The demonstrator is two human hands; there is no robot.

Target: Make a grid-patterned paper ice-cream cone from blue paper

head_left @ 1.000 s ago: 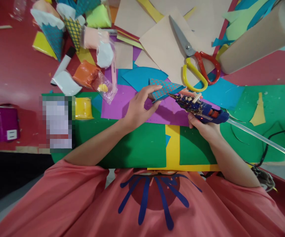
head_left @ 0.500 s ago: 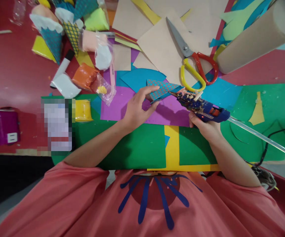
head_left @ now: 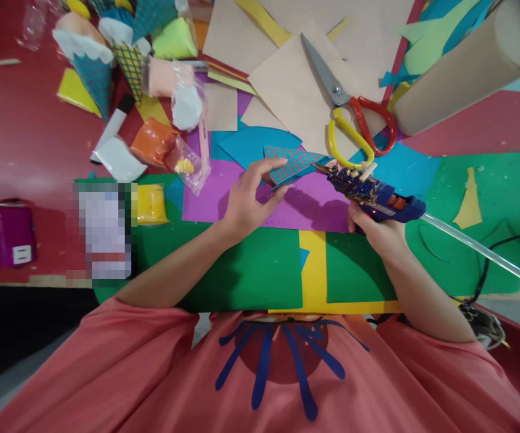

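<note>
My left hand [head_left: 251, 201] grips a blue paper cone [head_left: 290, 163] with a criss-cross pattern, fingers and thumb around its wide end, the point facing right. My right hand [head_left: 379, 231] is wrapped round the handle of a dark blue glue gun [head_left: 372, 195], its small light lit and its body crusted with glue strings. The gun's nozzle is close to the cone's tip edge; whether it touches, I cannot tell. A long clear glue stick [head_left: 480, 248] sticks out of its rear. Beneath both hands is a purple sheet [head_left: 214, 201].
Scissors [head_left: 337, 93] with red and yellow handles lie beyond the gun. A cardboard tube [head_left: 458, 75] is at the right. Finished cones [head_left: 92, 78], clay packets [head_left: 151, 141] and a marker [head_left: 114, 125] spread over the left. A black cord [head_left: 485, 270] runs along the right side.
The glue gun has shifted slightly to the right along the cone's edge, toward its tip. My left hand and the cone have stayed nearly in place.
</note>
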